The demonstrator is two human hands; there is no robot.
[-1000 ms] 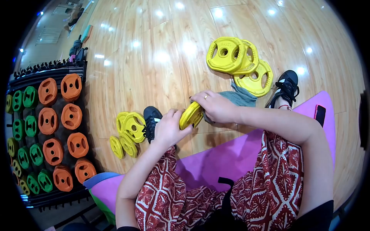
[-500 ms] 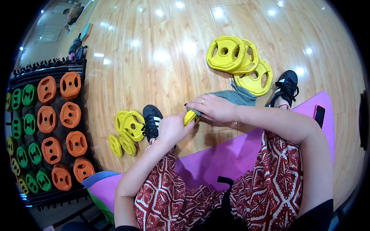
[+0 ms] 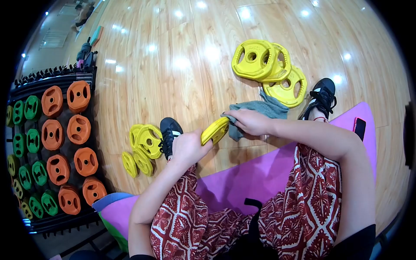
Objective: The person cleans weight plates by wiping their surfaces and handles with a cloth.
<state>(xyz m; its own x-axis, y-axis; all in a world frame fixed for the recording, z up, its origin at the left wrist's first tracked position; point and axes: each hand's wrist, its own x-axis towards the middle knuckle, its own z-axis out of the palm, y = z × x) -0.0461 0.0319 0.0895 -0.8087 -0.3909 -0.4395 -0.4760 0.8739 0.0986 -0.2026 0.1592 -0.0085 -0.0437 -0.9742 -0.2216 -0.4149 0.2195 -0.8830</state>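
Between my feet, my left hand (image 3: 190,146) grips a small yellow weight plate (image 3: 215,131) by its near left side, with the plate tilted up. My right hand (image 3: 252,122) is closed on a grey-green cloth (image 3: 274,108), its fingertips at the plate's far right edge. Part of the cloth hangs below those fingers, and the rest trails right toward three larger yellow plates (image 3: 251,58) that overlap on the floor. Beside my left shoe (image 3: 170,132) lie several smaller yellow plates (image 3: 151,139).
A rack (image 3: 93,108) of orange, green and yellow plates stands at the left. Under my legs lies a purple mat (image 3: 242,184), with a phone (image 3: 359,128) on its right part. My right shoe (image 3: 323,97) is near the larger plates. A person (image 3: 82,16) shows at the far upper left.
My right hand has drawn the cloth back to the right, off the plate. The plate's face now shows more. My left hand has shifted slightly and keeps its grip.
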